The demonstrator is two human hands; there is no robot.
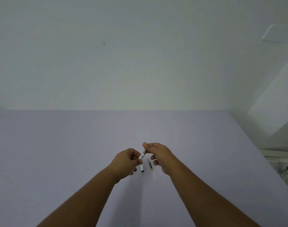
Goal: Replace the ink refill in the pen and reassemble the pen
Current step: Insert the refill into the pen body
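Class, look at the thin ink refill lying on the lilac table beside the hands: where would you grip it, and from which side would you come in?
Probably pinch the thin ink refill near its dark middle section, coming from above with the right hand, which is nearest. It lies flat and loose on the lilac table, its length running toward the person, so finger and thumb close across its width. Its pale near end looks slimmer and harder to grip.

I see two bare forearms, no sleeves, no watch or rings on my left hand (126, 161) or right hand (161, 155)
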